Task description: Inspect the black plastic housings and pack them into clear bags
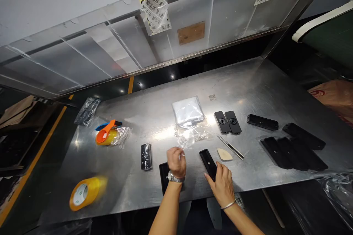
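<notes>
While right hand point(224, 186) grips black tray point(207, 160), long axis slanting away-left — left hand point(176, 161) curled closed

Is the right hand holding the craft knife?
No, the right hand holds a black case; the craft knife lies apart on the tabletop.

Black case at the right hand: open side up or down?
Open side up: the black case at the right hand shows its rim and hollow inside.
</notes>
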A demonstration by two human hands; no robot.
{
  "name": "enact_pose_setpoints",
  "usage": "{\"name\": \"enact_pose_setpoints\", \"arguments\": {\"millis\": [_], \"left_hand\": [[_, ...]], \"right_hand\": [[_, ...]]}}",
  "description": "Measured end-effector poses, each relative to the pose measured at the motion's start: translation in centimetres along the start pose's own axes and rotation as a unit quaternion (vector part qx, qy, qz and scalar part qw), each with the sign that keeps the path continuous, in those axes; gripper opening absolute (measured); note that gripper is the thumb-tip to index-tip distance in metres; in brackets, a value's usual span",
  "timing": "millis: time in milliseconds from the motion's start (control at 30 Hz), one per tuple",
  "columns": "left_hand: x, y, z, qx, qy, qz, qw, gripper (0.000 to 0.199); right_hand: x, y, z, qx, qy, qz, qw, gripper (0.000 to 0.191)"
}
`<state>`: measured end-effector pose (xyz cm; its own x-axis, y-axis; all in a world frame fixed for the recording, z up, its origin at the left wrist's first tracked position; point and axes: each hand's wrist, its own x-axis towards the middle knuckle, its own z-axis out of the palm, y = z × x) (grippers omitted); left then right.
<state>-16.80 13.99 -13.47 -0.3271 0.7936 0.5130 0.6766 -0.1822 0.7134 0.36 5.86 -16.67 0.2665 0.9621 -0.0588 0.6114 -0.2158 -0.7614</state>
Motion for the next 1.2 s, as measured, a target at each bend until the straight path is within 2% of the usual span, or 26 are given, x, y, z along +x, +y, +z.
{"name": "enact_pose_setpoints", "arguments": {"millis": [100,233,500,767,900,1033,1200], "left_hand": [[-2.9,-0.4,0.4,0.03,-0.111,0.077,0.99,0.01],[-6.1,-1.3,0.7,0.095,-0.159,0.081,0.979,0.017],[-7.2,-1.5,1.3,0.15,-0.203,0.028,0.967,0.016],[-7.9,-1.0,1.7,0.145,-0.22,0.006,0.965,0.017],[-8.2,-0.7,2.2,0.142,-0.226,-0.014,0.964,0.018],[-8.4,-0.2,2.7,0.14,-0.224,-0.043,0.963,0.015],[-8.2,0.9,3.3,0.152,-0.216,-0.074,0.962,0.012]], "right_hand": [[-0.4,1.9,0.1,-0.065,0.005,-0.024,0.998,0.069],[-0.5,3.2,0.1,-0.113,-0.011,-0.045,0.993,0.068],[-0.4,3.7,-0.2,-0.1,-0.052,-0.014,0.993,0.055],[-0.7,4.0,-1.4,0.016,-0.099,0.114,0.988,0.052],[-0.5,4.1,-1.9,0.08,-0.114,0.161,0.977,0.055],[-0.4,4.3,-2.7,0.147,-0.133,0.209,0.958,0.043],[-1.6,3.8,-6.1,0.233,-0.158,0.263,0.923,0.037]]}}
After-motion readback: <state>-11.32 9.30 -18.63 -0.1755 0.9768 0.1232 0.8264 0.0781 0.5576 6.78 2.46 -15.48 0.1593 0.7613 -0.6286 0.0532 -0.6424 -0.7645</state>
